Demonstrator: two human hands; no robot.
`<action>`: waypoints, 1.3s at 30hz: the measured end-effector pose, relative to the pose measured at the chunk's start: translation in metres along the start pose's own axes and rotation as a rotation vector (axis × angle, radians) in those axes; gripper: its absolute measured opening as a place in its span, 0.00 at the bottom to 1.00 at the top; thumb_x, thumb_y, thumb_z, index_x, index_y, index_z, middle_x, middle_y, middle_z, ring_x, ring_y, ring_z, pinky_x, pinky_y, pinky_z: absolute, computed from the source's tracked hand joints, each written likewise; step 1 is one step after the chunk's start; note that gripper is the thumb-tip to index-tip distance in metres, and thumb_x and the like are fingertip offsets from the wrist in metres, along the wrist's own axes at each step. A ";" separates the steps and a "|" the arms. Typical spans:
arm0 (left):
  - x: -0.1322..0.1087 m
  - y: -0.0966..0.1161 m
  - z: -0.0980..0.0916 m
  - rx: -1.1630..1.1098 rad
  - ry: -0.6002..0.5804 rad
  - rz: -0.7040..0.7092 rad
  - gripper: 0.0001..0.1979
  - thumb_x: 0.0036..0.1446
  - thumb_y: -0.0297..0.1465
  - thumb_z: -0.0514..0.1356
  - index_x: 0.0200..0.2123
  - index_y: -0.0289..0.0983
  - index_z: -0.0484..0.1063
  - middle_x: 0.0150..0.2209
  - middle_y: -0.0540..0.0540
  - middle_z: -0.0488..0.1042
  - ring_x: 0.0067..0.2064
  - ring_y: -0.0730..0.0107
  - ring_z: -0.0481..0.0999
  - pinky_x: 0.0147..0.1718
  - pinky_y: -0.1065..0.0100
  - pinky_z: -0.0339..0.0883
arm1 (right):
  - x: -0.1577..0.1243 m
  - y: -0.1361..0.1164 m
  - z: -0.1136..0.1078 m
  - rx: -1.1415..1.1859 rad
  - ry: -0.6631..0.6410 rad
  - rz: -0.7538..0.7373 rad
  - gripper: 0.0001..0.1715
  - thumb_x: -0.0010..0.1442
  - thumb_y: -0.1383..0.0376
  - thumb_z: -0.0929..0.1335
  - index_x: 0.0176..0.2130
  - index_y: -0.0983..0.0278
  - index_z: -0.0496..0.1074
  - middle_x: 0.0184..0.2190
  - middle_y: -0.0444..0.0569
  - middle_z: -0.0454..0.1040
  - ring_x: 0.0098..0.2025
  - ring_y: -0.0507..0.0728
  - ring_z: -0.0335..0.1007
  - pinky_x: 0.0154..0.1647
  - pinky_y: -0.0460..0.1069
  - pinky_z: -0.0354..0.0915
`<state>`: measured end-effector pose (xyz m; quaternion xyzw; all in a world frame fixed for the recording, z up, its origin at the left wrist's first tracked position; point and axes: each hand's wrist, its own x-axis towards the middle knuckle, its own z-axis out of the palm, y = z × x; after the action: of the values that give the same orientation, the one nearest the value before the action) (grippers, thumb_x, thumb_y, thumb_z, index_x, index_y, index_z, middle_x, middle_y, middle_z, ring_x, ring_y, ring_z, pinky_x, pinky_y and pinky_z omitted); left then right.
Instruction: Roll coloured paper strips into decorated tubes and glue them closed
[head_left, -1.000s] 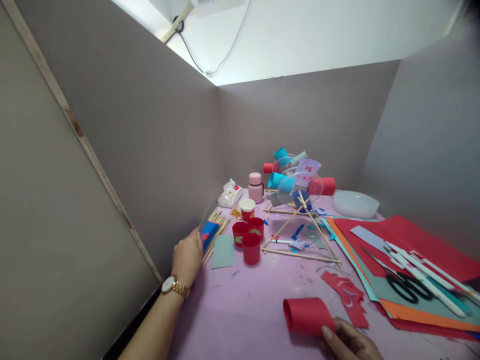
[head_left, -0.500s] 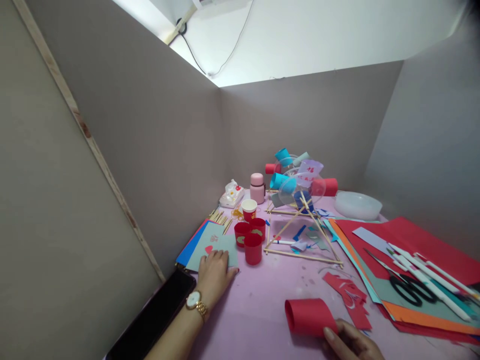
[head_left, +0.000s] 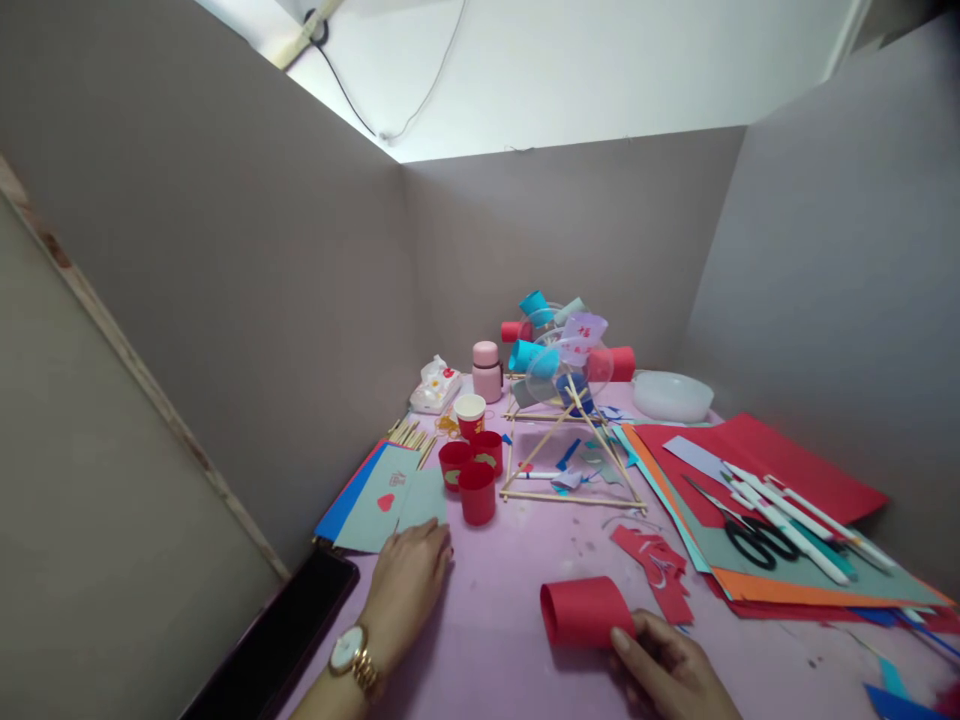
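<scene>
A rolled red paper tube (head_left: 585, 612) lies on its side near the front of the table, its open end facing left. My right hand (head_left: 664, 655) pinches its right end between thumb and fingers. To the left, my left hand (head_left: 411, 570), with a watch at the wrist, rests palm down with fingers stretched out. Its fingertips lie at the lower edge of a grey card (head_left: 379, 500) bearing red marks and a red heart. Just beyond stand three red paper cylinders (head_left: 478, 495), two with gold patches. Red paper scraps (head_left: 660, 570) lie beyond my right hand.
A bamboo-stick frame (head_left: 574, 498) carries a wheel with coloured paper cups. Scissors (head_left: 750, 535) and pens rest on stacked coloured paper (head_left: 810, 465) at the right. A black phone (head_left: 285, 630) lies left, with a pink flask (head_left: 487, 372) and paper cup (head_left: 470, 412) farther back.
The view has swung to the right. My left hand has drawn back toward me from the grey card's middle to its lower edge. My right hand still holds the red paper tube.
</scene>
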<state>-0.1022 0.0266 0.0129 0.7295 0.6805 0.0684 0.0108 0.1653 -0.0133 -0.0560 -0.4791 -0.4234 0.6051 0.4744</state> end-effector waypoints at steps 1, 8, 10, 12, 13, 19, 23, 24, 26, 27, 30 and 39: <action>-0.005 0.001 0.001 -0.028 -0.027 0.010 0.13 0.59 0.26 0.53 0.44 0.38 0.72 0.50 0.42 0.74 0.51 0.60 0.71 0.50 0.62 0.61 | 0.000 0.000 0.000 0.008 0.002 -0.020 0.25 0.44 0.46 0.72 0.23 0.66 0.68 0.15 0.39 0.64 0.17 0.47 0.55 0.17 0.41 0.51; -0.025 -0.012 -0.002 -0.182 -0.127 -0.019 0.13 0.57 0.26 0.52 0.42 0.40 0.73 0.45 0.46 0.77 0.46 0.65 0.74 0.46 0.70 0.62 | -0.001 0.001 0.000 -0.011 0.011 -0.083 0.22 0.48 0.49 0.71 0.23 0.66 0.69 0.16 0.39 0.64 0.17 0.47 0.55 0.17 0.42 0.52; -0.024 -0.013 -0.004 -0.207 -0.156 -0.040 0.12 0.56 0.25 0.52 0.38 0.38 0.74 0.41 0.44 0.77 0.43 0.63 0.74 0.44 0.69 0.63 | -0.002 0.001 0.000 -0.014 0.013 -0.086 0.22 0.48 0.49 0.70 0.23 0.66 0.69 0.16 0.39 0.64 0.17 0.48 0.56 0.18 0.42 0.53; -0.026 -0.012 -0.009 -0.229 -0.195 -0.068 0.12 0.55 0.25 0.50 0.35 0.35 0.74 0.39 0.41 0.77 0.41 0.61 0.74 0.43 0.65 0.63 | -0.003 0.001 -0.001 -0.009 0.010 -0.081 0.22 0.49 0.50 0.70 0.24 0.66 0.70 0.16 0.39 0.63 0.18 0.48 0.55 0.18 0.42 0.53; -0.029 -0.011 -0.013 -0.248 -0.232 -0.073 0.13 0.55 0.25 0.49 0.34 0.35 0.74 0.38 0.40 0.78 0.40 0.60 0.74 0.42 0.64 0.63 | -0.003 0.000 -0.002 -0.007 0.008 -0.080 0.21 0.49 0.50 0.70 0.24 0.66 0.70 0.16 0.39 0.63 0.18 0.48 0.55 0.18 0.42 0.53; -0.062 -0.008 -0.058 -0.524 -0.810 0.128 0.06 0.43 0.30 0.61 0.26 0.40 0.79 0.24 0.52 0.79 0.28 0.66 0.77 0.25 0.74 0.67 | -0.004 -0.004 -0.004 -0.010 -0.023 -0.053 0.19 0.51 0.52 0.70 0.25 0.66 0.69 0.19 0.40 0.67 0.18 0.47 0.58 0.19 0.42 0.55; -0.056 0.017 -0.050 -0.868 -0.468 0.116 0.12 0.52 0.36 0.58 0.36 0.38 0.76 0.34 0.47 0.78 0.37 0.65 0.75 0.37 0.70 0.66 | -0.003 -0.010 -0.001 0.041 -0.001 -0.081 0.20 0.50 0.52 0.71 0.25 0.66 0.67 0.19 0.40 0.67 0.16 0.46 0.57 0.17 0.42 0.55; -0.051 0.029 -0.041 -0.947 -0.362 0.091 0.12 0.52 0.37 0.57 0.35 0.37 0.75 0.33 0.47 0.77 0.36 0.66 0.74 0.36 0.70 0.66 | -0.003 -0.011 -0.001 0.045 0.009 -0.087 0.20 0.49 0.52 0.71 0.26 0.66 0.67 0.19 0.40 0.68 0.16 0.46 0.57 0.17 0.42 0.55; -0.042 0.058 -0.020 -1.112 -0.254 0.038 0.15 0.54 0.39 0.56 0.40 0.36 0.72 0.37 0.45 0.74 0.35 0.66 0.73 0.33 0.69 0.67 | -0.002 -0.013 0.000 0.046 0.032 -0.105 0.20 0.50 0.51 0.71 0.26 0.65 0.66 0.18 0.40 0.67 0.15 0.46 0.56 0.16 0.42 0.55; -0.039 0.072 -0.010 -1.146 -0.256 0.016 0.17 0.54 0.39 0.56 0.42 0.36 0.70 0.34 0.46 0.73 0.30 0.68 0.72 0.28 0.69 0.67 | -0.002 -0.014 0.000 0.047 0.044 -0.118 0.21 0.50 0.51 0.70 0.26 0.65 0.66 0.18 0.40 0.67 0.15 0.45 0.56 0.16 0.41 0.54; -0.035 0.105 0.008 -1.196 -0.134 0.001 0.16 0.48 0.37 0.62 0.39 0.35 0.72 0.29 0.48 0.72 0.27 0.69 0.67 0.26 0.71 0.63 | -0.001 -0.017 0.000 0.043 0.062 -0.167 0.21 0.50 0.51 0.70 0.27 0.66 0.67 0.19 0.40 0.67 0.16 0.45 0.57 0.16 0.41 0.54; -0.026 0.103 0.039 -1.331 -0.216 -0.122 0.19 0.50 0.45 0.59 0.31 0.33 0.73 0.14 0.56 0.64 0.17 0.77 0.57 0.17 0.76 0.50 | -0.005 -0.026 -0.003 -0.053 0.038 -0.279 0.17 0.52 0.55 0.70 0.25 0.68 0.72 0.19 0.41 0.66 0.22 0.49 0.59 0.24 0.44 0.57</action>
<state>0.0031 -0.0040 -0.0169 0.5302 0.5284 0.3990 0.5297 0.1729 -0.0132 -0.0303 -0.4393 -0.4927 0.5128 0.5490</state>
